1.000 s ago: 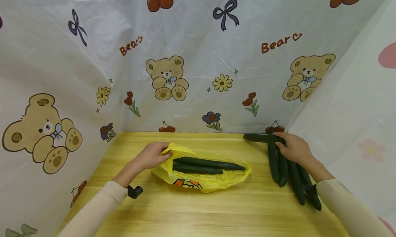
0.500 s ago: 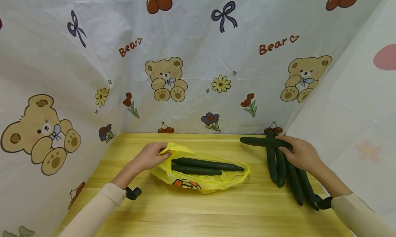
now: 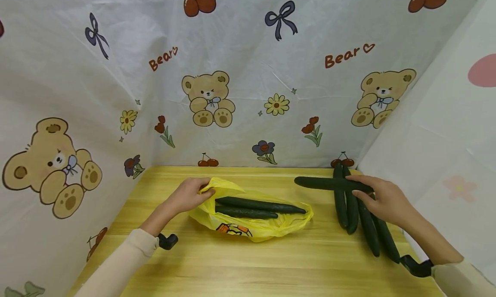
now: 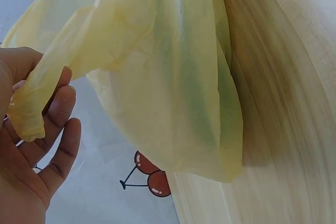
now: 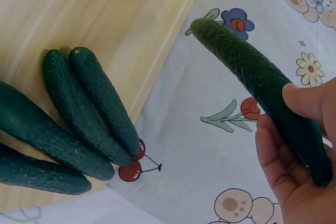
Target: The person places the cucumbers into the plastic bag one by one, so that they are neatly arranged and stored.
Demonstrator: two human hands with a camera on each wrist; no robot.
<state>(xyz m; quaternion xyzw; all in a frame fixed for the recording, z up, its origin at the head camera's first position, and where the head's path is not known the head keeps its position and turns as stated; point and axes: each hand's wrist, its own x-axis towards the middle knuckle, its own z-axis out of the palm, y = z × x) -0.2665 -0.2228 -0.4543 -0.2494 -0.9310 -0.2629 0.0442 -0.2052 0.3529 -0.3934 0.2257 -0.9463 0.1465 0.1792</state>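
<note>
My left hand (image 3: 190, 195) pinches the rim of a yellow plastic bag (image 3: 267, 232), which lies on its side with two cucumbers (image 3: 259, 204) showing inside. In the left wrist view a flap of the bag (image 4: 157, 87) passes between the thumb and fingers, and green shapes show through the film. My right hand (image 3: 383, 199) grips one end of a dark green cucumber (image 3: 317, 184), held level above the table and pointing left. The right wrist view shows this cucumber (image 5: 247, 66) between thumb and fingers, apart from the others.
Several cucumbers (image 3: 368, 228) lie side by side at the right of the wooden table (image 3: 232, 271), below my right hand. A printed sheet (image 3: 248, 73) rises behind the table and along both sides. Each wrist carries a black camera mount (image 3: 416, 266).
The right hand has lifted a cucumber off the others and moved it slightly left and nearer to me. My left hand stays on the bag's rim.
</note>
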